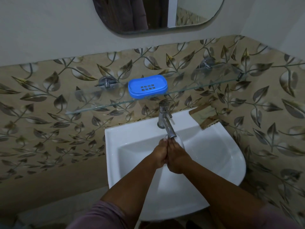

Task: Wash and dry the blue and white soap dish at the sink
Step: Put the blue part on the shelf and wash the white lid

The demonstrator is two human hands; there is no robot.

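The blue top of the soap dish (pixel 148 86), with drain slots in its middle, lies on the glass shelf (pixel 206 85) above the sink. Under the tap spout (pixel 170 129), my left hand (pixel 159 154) and my right hand (pixel 177 160) press close together over the white basin (pixel 214 156). Between them they hold a pale, see-through tray (pixel 181 141), the dish's lower part; only its curved rim shows past my fingers. I cannot tell whether water is running.
The chrome tap (pixel 162 113) stands at the back of the sink, right under the shelf's front edge. A leaf-patterned tiled wall (pixel 66 129) runs behind, with a mirror (pixel 156 14) above. A gap in the tiles (pixel 204 116) opens beside the sink's right back corner.
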